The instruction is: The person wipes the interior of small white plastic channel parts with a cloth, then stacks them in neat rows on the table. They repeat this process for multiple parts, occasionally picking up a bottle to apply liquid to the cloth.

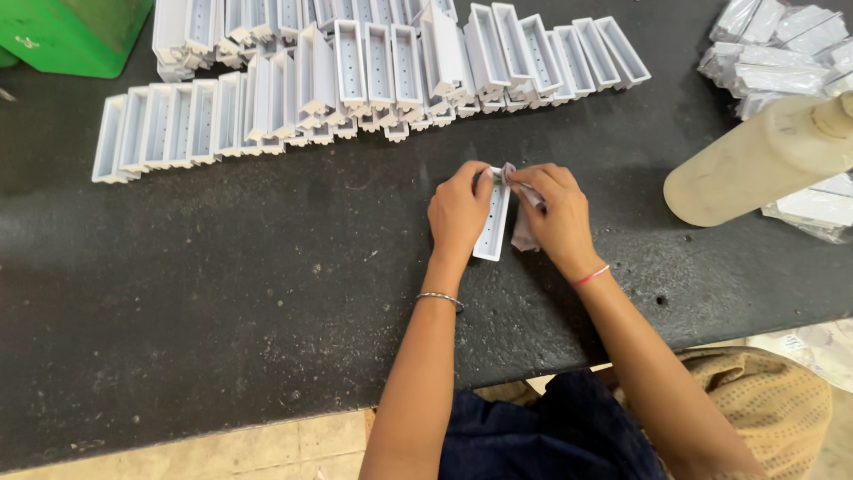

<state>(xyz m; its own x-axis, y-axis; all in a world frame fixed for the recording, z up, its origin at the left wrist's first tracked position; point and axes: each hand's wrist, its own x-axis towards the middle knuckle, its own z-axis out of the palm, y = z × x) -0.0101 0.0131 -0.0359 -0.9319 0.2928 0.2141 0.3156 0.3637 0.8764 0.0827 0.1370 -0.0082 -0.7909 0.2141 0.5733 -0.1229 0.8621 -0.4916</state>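
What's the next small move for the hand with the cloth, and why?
Probably draw the cloth down along the white tray. The right hand pinches the cloth at the tray's far end, while the left hand steadies the tray on the black table, so most of its length lies below the cloth.

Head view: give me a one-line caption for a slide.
Left hand steadies a white perforated plastic tray while right hand presses a cloth to it, rows of trays behind.

left: bare tabletop (pixel 222 293) | ahead: tray rows (pixel 355 80) | right: bottle (pixel 755 164)
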